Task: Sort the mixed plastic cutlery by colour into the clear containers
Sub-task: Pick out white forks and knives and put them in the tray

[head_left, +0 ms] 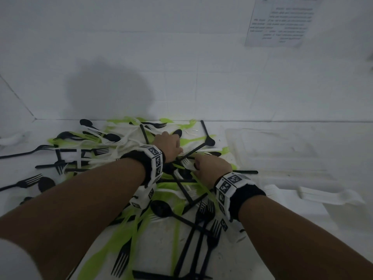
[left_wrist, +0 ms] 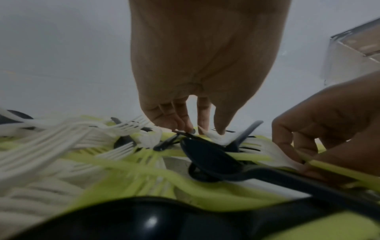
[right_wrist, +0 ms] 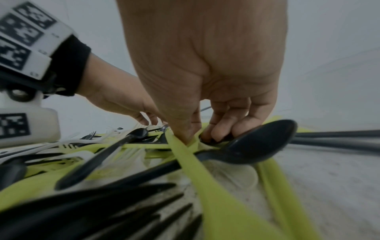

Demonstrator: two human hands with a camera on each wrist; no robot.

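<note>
At frame centre, the left hand [head_left: 168,146] reaches fingers-down into the cutlery pile [head_left: 125,174]; whether it pinches anything is unclear. The right hand [head_left: 210,168] pinches a green handle [right_wrist: 205,175]. Clear containers [head_left: 272,156] sit right.

Forearms bare | left wristband [head_left: 141,160]: black fabric, centre frame | white blocks with black square-pattern markers [head_left: 155,158] on it | right wristband [head_left: 248,197]: same black fabric, same marker blocks [head_left: 226,186] | white sleeve edge [head_left: 12,259], lower left corner
</note>
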